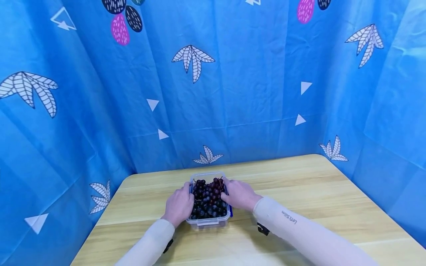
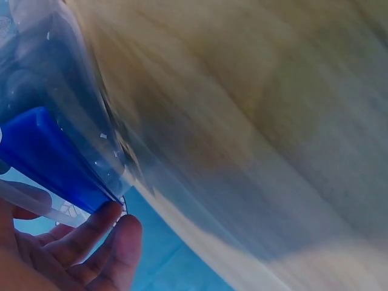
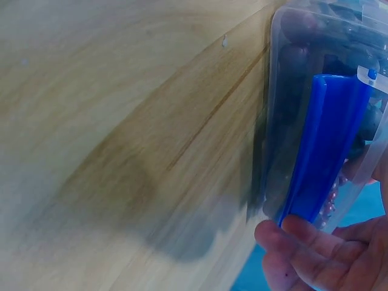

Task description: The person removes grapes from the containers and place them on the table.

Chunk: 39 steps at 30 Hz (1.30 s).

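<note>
A clear plastic container (image 1: 208,222) full of dark grapes (image 1: 209,197) stands on the wooden table in the head view. My left hand (image 1: 179,205) grips its left side, thumb over the rim. On the opposite side, my right hand (image 1: 240,195) holds the wall and rim, with the thumb over the grapes. In the left wrist view, the fingers (image 2: 91,236) touch the lower end of a blue side latch (image 2: 57,163), which hangs down. A matching blue latch (image 3: 327,145) shows in the right wrist view, with fingertips (image 3: 297,227) at its lower end.
The light wooden table (image 1: 299,181) extends to both sides of the container. A blue patterned curtain (image 1: 246,92) hangs behind the table and along its left and right sides. Pale sleeves (image 1: 299,229) cover both forearms.
</note>
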### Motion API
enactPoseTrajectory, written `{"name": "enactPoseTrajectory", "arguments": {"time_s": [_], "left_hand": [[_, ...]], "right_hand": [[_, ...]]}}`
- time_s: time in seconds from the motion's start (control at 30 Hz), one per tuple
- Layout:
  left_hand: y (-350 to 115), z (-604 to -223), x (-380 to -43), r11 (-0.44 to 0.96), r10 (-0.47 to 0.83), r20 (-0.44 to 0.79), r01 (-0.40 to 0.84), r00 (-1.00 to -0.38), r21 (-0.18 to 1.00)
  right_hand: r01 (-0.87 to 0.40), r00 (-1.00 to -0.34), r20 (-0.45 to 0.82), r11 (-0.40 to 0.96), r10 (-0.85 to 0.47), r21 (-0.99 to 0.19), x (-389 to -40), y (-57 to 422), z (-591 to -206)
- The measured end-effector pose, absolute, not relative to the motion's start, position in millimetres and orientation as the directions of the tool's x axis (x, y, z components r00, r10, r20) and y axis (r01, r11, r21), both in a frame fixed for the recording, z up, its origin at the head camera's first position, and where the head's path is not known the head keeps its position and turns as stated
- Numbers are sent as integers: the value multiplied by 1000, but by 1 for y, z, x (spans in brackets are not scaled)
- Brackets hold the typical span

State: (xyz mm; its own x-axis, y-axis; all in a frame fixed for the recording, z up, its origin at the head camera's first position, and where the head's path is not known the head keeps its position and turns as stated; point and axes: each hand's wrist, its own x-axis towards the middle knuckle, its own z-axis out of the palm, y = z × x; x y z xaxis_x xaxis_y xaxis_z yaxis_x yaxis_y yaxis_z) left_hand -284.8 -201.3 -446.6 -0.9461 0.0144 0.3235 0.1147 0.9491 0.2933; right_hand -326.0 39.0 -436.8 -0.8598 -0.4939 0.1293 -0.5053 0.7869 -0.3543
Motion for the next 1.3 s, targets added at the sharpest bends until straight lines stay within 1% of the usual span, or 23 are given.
{"name": "enactPoseTrajectory", "arguments": {"time_s": [0.13, 0.3, 0.47, 0.6, 0.7, 0.9, 1.03, 1.13, 1.3], "left_hand": [[-202, -446, -285, 945, 22, 318, 123, -948, 302], [-203, -440, -287, 936, 28, 272, 120, -962, 330], [-204, -435, -288, 942, 56, 233, 129, -971, 310], [-205, -433, -289, 937, 62, 212, 130, -975, 326], [-206, -436, -290, 936, 56, 217, 127, -974, 329], [-204, -445, -289, 959, 61, 287, 136, -956, 250], [-203, -445, -288, 960, 62, 293, 137, -954, 243], [-203, -446, -289, 960, 61, 297, 137, -953, 243], [-204, -446, -287, 965, 47, 316, 125, -948, 231]], "right_hand": [[-519, -853, 148, 792, -500, -320, -326, 40, -436], [-542, -840, 178, 800, -512, -258, -327, 40, -432], [-554, -832, 183, 796, -523, -243, -326, 40, -429], [-559, -829, 166, 794, -533, -240, -326, 40, -428], [-558, -830, 144, 797, -539, -234, -326, 40, -426], [-546, -837, 96, 804, -539, -236, -326, 40, -418], [-532, -845, 85, 817, -528, -223, -327, 39, -410], [-539, -842, 107, 820, -528, -195, -326, 37, -402], [-585, -809, 147, 803, -569, -114, -322, 28, -385]]}}
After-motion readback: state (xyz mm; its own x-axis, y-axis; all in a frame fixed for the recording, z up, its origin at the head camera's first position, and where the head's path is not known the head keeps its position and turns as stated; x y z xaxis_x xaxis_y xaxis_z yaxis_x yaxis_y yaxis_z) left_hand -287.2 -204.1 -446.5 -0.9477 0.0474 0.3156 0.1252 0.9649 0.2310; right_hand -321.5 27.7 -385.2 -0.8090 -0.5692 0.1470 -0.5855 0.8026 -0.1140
